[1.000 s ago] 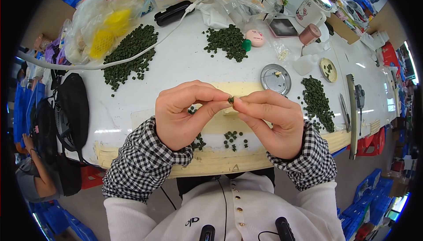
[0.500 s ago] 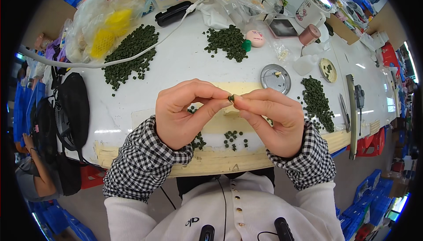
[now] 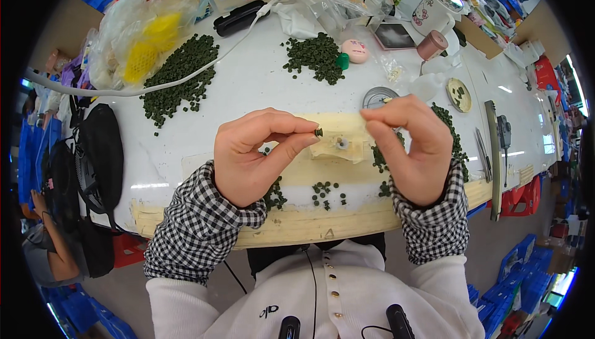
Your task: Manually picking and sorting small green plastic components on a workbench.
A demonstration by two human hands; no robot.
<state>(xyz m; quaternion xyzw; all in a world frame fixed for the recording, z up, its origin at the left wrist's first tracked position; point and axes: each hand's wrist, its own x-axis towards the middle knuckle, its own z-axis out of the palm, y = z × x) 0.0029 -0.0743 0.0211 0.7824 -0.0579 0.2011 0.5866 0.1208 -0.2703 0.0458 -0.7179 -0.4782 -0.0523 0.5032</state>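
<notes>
Between the thumb and forefinger of my left hand [image 3: 251, 153], a small dark green spool-shaped piece [image 3: 318, 132] is pinched upright over the middle of the table. My right hand [image 3: 416, 147] is held apart to the right, thumb and forefinger drawn close in a pinch; what they hold, if anything, is too small to make out. Between the hands lies a cream-coloured block [image 3: 328, 147] with a small whitish bit on top. Several loose green pieces [image 3: 322, 194] lie near the front edge. A round metal lid [image 3: 377, 96] sits just behind my right fingertips, partly covered.
Heaps of green pieces stand at the left [image 3: 180, 75], the back middle [image 3: 315, 58] and the right [image 3: 455, 128], the last partly behind my right hand. A white cable [image 3: 204, 68] crosses the left side. A shallow dish [image 3: 459, 95], tweezers [image 3: 483, 156] and a mug [image 3: 436, 11] are on the right.
My right hand has parted from my left, moving right and slightly up. The green spool-shaped piece stays in my left fingers, and the cream block has come into view.
</notes>
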